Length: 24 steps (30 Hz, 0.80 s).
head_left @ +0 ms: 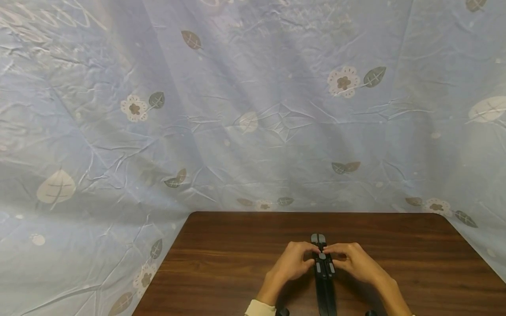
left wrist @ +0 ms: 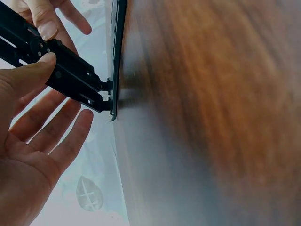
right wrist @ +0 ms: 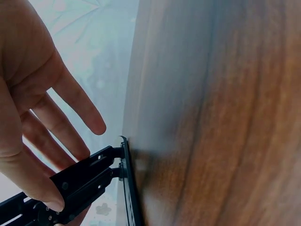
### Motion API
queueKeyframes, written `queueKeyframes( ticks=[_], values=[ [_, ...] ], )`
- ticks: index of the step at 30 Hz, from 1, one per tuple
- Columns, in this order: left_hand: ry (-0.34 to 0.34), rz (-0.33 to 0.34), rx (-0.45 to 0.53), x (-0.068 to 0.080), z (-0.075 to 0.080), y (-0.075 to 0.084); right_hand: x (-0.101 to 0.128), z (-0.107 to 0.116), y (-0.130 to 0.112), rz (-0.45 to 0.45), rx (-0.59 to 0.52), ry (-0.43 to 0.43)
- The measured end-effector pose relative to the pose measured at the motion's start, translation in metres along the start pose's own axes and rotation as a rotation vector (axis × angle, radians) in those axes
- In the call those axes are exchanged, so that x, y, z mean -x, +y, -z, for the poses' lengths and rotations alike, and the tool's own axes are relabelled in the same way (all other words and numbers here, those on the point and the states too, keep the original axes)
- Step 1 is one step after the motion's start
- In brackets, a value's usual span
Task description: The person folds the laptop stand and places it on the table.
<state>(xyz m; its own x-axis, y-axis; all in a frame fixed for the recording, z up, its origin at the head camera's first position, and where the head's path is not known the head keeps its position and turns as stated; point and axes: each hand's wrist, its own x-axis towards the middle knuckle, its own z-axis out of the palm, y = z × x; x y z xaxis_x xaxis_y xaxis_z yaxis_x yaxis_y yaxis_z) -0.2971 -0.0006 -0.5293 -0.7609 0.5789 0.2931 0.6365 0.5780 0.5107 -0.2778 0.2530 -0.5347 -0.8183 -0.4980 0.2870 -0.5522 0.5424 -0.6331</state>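
A black folding metal stand (head_left: 325, 281) lies lengthwise on the brown wooden table (head_left: 221, 263), near its front edge. My left hand (head_left: 294, 262) and right hand (head_left: 353, 260) meet at its hinged middle, one on each side. In the left wrist view my left hand (left wrist: 28, 122) has its thumb on one black arm (left wrist: 70, 77), pinching it; the other fingers lie straight underneath. In the right wrist view my right hand (right wrist: 33, 117) pinches the stand's arm (right wrist: 80, 183) at the thumb, fingers spread. The arms end in a thin plate (left wrist: 115, 52) close to the tabletop.
A pale blue cloth with flowers and leaves (head_left: 253, 109) hangs behind the table and drapes down on both sides. The table's far edge (head_left: 316, 213) lies a short way beyond the stand. Bare wood extends left and right of my hands.
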Motion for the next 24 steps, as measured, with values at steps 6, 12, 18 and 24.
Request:
queueKeyframes(
  ticks=[6, 12, 18, 24],
  values=[
    [-0.033, -0.015, -0.036, 0.0024, -0.0004, -0.0004, 0.0008, -0.0014, 0.0001, -0.003, 0.006, -0.024],
    [-0.061, -0.036, -0.071, 0.0032, -0.0004, 0.0006, 0.0013, -0.0046, 0.001, 0.013, 0.016, -0.037],
    [-0.091, -0.05, -0.066, 0.004, -0.0004, -0.0012, 0.0018, -0.0063, -0.0013, -0.004, 0.037, -0.047],
    [-0.162, -0.019, -0.036, 0.0053, 0.0019, -0.0029, 0.0008, -0.007, -0.0044, -0.023, 0.067, -0.075]
  ],
)
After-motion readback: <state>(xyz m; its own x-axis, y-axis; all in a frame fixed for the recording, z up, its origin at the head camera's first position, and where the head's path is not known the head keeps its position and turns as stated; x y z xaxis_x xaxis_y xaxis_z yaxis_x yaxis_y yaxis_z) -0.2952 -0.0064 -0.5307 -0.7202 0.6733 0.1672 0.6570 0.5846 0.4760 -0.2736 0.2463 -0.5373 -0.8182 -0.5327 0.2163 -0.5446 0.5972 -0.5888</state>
